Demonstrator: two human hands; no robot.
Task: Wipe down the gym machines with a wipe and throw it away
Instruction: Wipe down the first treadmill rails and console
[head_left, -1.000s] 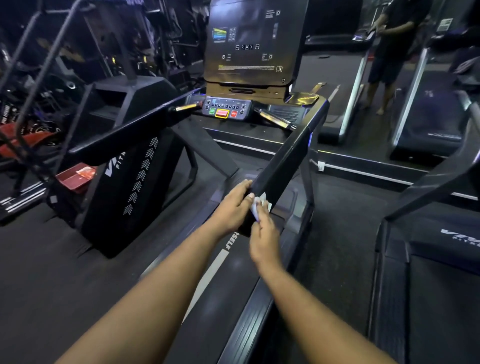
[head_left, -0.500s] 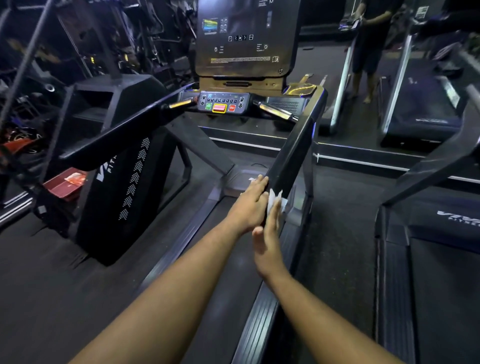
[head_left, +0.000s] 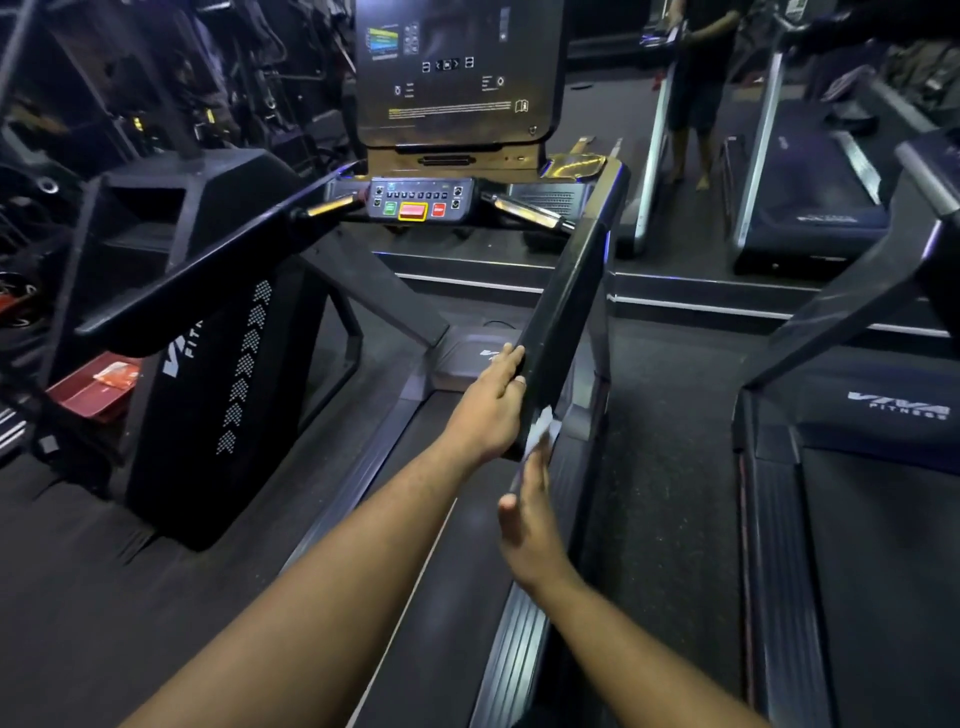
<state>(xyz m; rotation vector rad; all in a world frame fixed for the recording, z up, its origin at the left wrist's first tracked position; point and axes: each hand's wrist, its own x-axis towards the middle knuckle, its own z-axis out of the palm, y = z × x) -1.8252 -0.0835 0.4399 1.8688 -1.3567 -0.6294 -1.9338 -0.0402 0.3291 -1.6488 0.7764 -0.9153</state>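
Right hand (head_left: 530, 525): fingers straight and together, thumb out to the left; fingertips press a white wipe (head_left: 541, 434) flat against the near end of the right handrail (head_left: 563, 322); nothing gripped
Left hand (head_left: 488, 402): laid along the left face of the same handrail just beyond the wipe, fingers extended, fingertips curving lightly over the rail edge; a resting palm, no clenched grasp visible
Wipe: small, crumpled, white; sandwiched between the right fingertips and the lower near end of the rail, partly hidden by the fingers
Right handrail: black, glossy, slopes up and away from the hands to the console (head_left: 421, 200)
Console: far centre; row of small keys, a green button, a red bar framed in yellow, a red button; two metal grip bars jut out either side
Display panel (head_left: 457, 67): upright above the console, dark with small icons and a coloured block upper left
Left handrail (head_left: 208, 275): black, runs from the console toward the near left
Treadmill belt (head_left: 415, 597): dark, under both forearms
Neighbouring treadmill (head_left: 883, 415): to the right, white lettering on its hood
Red tray (head_left: 91, 387): on the floor, far left, with an orange packet in it
Other person (head_left: 696, 88): far right, standing, only torso and legs seen
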